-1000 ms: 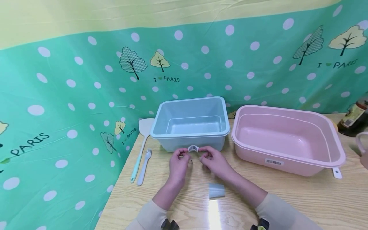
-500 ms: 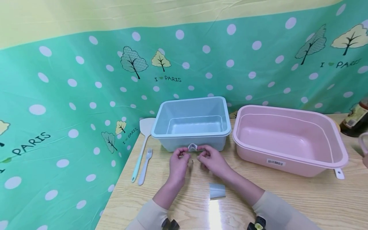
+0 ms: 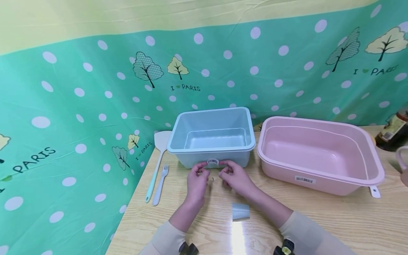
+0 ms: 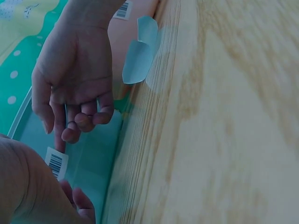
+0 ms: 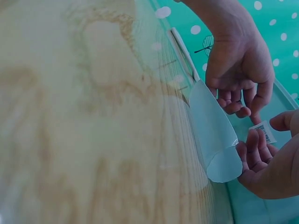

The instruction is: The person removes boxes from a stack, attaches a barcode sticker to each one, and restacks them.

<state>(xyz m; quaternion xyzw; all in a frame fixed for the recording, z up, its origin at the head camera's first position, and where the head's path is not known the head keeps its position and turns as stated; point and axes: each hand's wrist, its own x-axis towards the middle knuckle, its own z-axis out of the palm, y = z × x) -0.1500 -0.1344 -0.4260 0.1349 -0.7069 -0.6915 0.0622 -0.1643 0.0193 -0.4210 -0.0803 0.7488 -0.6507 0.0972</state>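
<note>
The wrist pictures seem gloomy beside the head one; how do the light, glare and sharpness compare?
Head view: brightly lit, with a white streak of glare on the table and a small sheen inside the pink tub; left wrist view: dimmer, though the lower barcode label shows its stripes; right wrist view: dim too, the table grain soft and smeary.

Bowed barcode label (image 3: 213,162) at blue basin (image 3: 185,158)

Pink basin (image 3: 280,170) before spotted green cloth (image 3: 216,67)
Spatula (image 3: 157,165) and fork (image 3: 161,182) lie side by side on the tabletop (image 3: 143,226); dark bottle (image 3: 392,132) and mug (image 3: 404,176) at far right.
</note>
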